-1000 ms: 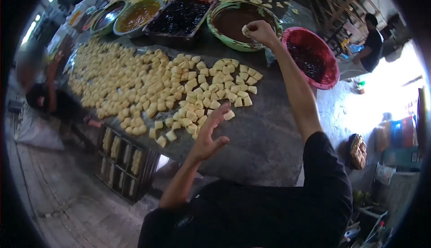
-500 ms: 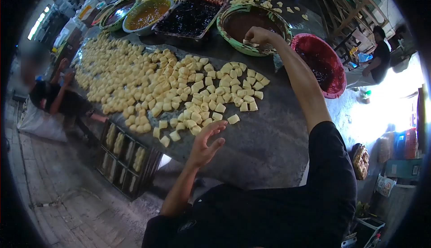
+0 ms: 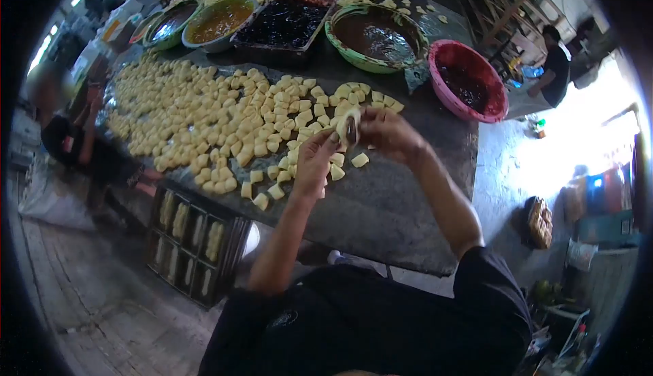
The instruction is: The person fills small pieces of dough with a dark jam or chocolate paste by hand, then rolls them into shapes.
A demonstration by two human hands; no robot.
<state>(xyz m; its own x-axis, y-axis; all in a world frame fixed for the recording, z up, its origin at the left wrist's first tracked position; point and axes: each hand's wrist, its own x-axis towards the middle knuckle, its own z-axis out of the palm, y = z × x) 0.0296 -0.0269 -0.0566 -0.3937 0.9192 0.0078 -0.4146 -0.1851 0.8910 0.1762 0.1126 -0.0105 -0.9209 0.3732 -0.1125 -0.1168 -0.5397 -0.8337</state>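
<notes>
A flattened piece of dough (image 3: 343, 128) with dark brown filling on it is held up over the table between both my hands. My left hand (image 3: 317, 163) grips its left side between thumb and fingers. At its right edge are the closed fingers of my right hand (image 3: 391, 133), slightly blurred. Below and behind lie many pale dough pieces (image 3: 255, 141), packed close at the left and looser near my hands. Beyond them stands a green bowl (image 3: 367, 65) of brown filling. A pink basin (image 3: 471, 107) with dark red-brown contents is to its right.
A tray of dark filling (image 3: 282, 29) and a bowl of orange-yellow filling (image 3: 221, 26) stand along the back. Below the table's left edge is a stack of baking pans (image 3: 197, 243) with dough strips. One person (image 3: 68, 131) sits at the left, another (image 3: 556, 70) at the far right.
My right hand has come back from the green bowl towards me and met my left hand. The left, open before, has risen slightly and now grips the dough piece with filling.
</notes>
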